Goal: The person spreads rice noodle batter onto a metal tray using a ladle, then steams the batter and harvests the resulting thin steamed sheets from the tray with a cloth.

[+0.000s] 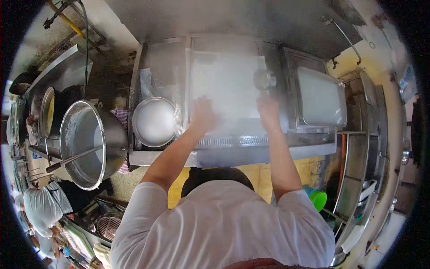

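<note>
A pale rectangular sheet or cloth (228, 80) lies over the middle section of the steel counter, blurred by steam. My left hand (204, 113) is at its near left edge, fingers spread and held flat. My right hand (268, 110) is closed at the right edge, around what looks like the handle of a round metal ladle (265, 80); haze blurs its shape. Left of my left hand stands a round metal basin (155, 122) of white liquid, with crumpled clear plastic (178, 117) beside it.
A large metal pot (80, 148) with whitish contents and a long-handled utensil (74, 159) stands at left. To the right is a rectangular tray (322, 96) with a white surface. A hood (224, 20) hangs over the counter. Another person (47, 206) is at lower left.
</note>
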A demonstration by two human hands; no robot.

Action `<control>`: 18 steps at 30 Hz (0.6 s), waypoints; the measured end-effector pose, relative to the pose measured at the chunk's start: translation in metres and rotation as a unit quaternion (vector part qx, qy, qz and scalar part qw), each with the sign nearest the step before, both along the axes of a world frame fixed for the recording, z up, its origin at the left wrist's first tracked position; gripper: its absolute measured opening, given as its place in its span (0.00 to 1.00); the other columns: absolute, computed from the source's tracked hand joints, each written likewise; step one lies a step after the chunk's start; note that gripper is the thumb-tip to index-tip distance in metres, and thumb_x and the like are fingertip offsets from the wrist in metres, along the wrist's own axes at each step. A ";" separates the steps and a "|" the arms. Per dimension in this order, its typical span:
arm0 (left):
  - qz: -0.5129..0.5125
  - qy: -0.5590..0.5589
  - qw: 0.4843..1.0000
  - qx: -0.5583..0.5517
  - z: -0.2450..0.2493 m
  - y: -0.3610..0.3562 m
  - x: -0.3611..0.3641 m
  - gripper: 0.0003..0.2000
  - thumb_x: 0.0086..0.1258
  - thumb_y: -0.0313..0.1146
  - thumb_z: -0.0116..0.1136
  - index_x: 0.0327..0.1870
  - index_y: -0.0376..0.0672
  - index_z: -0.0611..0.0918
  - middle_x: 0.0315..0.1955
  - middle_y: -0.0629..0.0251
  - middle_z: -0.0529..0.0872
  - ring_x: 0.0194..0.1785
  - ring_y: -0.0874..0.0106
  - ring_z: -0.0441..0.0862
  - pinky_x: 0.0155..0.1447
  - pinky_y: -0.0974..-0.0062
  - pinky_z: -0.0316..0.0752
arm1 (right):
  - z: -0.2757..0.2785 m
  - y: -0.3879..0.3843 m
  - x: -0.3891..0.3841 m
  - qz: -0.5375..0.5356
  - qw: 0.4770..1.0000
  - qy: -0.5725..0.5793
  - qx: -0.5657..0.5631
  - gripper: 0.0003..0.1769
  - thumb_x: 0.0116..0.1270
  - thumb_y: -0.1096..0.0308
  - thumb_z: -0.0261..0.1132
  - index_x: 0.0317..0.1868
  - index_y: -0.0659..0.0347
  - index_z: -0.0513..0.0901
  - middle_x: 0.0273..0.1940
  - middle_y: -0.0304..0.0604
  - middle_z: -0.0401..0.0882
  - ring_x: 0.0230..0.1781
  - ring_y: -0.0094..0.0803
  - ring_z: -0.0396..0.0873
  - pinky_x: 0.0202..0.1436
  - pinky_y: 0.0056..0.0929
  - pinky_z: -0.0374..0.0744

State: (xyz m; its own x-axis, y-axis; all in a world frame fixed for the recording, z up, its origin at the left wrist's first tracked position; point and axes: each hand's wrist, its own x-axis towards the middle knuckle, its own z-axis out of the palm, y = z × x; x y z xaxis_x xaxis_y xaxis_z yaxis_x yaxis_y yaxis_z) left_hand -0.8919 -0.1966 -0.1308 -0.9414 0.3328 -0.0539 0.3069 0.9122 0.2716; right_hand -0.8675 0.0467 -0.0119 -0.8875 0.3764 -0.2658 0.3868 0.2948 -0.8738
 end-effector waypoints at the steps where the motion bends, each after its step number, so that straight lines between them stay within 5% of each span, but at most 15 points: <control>1: -0.003 -0.006 1.000 -0.002 -0.001 0.005 -0.015 0.44 0.71 0.64 0.52 0.75 0.32 0.65 0.77 0.41 0.59 0.81 0.49 0.54 0.83 0.49 0.42 | -0.002 0.002 0.010 -0.009 0.999 0.036 -0.037 0.26 0.69 0.73 0.61 0.67 0.70 0.77 0.48 0.50 0.86 0.50 0.28 0.78 0.54 0.28 0.76; 5: 0.016 -0.100 0.995 -0.021 0.019 0.027 -0.078 0.48 0.70 0.67 0.51 0.78 0.33 0.60 0.80 0.43 0.53 0.83 0.51 0.47 0.84 0.49 0.38 | 0.018 0.002 0.048 -0.026 0.998 -0.015 -0.060 0.24 0.70 0.74 0.62 0.66 0.70 0.78 0.51 0.50 0.85 0.51 0.31 0.79 0.57 0.30 0.76; 8: 0.083 -0.057 0.995 -0.015 0.025 0.038 -0.100 0.48 0.70 0.68 0.49 0.78 0.33 0.60 0.80 0.44 0.51 0.84 0.52 0.44 0.83 0.46 0.36 | 0.020 0.017 0.063 0.076 0.995 0.057 0.040 0.21 0.71 0.71 0.62 0.62 0.71 0.80 0.51 0.52 0.85 0.51 0.35 0.80 0.58 0.31 0.76; 10: 0.070 -0.013 0.997 -0.013 0.010 0.040 -0.111 0.47 0.72 0.68 0.46 0.78 0.34 0.60 0.81 0.46 0.51 0.84 0.52 0.45 0.83 0.44 0.36 | 0.026 0.026 0.062 0.161 0.973 -0.006 0.168 0.16 0.71 0.68 0.62 0.54 0.70 0.82 0.51 0.54 0.84 0.51 0.39 0.80 0.58 0.35 0.76; 14: 0.102 -0.033 0.994 -0.004 0.018 0.033 -0.083 0.44 0.74 0.65 0.45 0.78 0.33 0.60 0.81 0.47 0.53 0.84 0.52 0.47 0.83 0.44 0.37 | -0.012 0.056 0.062 0.129 0.987 0.065 0.075 0.14 0.70 0.66 0.62 0.50 0.69 0.83 0.45 0.55 0.84 0.47 0.42 0.80 0.53 0.41 0.76; 16: 0.127 0.053 0.990 -0.009 0.026 0.019 -0.057 0.41 0.77 0.61 0.44 0.77 0.33 0.61 0.79 0.47 0.58 0.82 0.52 0.51 0.82 0.43 0.41 | 0.014 0.058 0.052 0.200 0.930 0.058 0.302 0.18 0.73 0.60 0.63 0.53 0.65 0.83 0.47 0.51 0.84 0.49 0.45 0.81 0.54 0.43 0.77; 18: 0.182 0.025 0.983 0.007 0.041 -0.006 -0.033 0.40 0.76 0.60 0.46 0.76 0.33 0.63 0.78 0.46 0.59 0.82 0.52 0.53 0.82 0.45 0.44 | 0.027 0.058 0.044 0.211 0.939 0.039 0.268 0.15 0.72 0.62 0.64 0.50 0.66 0.83 0.44 0.48 0.83 0.43 0.40 0.80 0.48 0.40 0.77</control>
State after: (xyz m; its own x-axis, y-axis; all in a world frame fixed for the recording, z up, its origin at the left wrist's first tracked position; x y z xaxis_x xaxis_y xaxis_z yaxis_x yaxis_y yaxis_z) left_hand -0.9253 -0.2031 -0.0895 -0.9997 -0.0261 -0.0018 -0.0256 0.9605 0.2771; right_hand -0.8236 0.1046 0.0147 -0.9966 0.0472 -0.0671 0.0773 0.8132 -0.5768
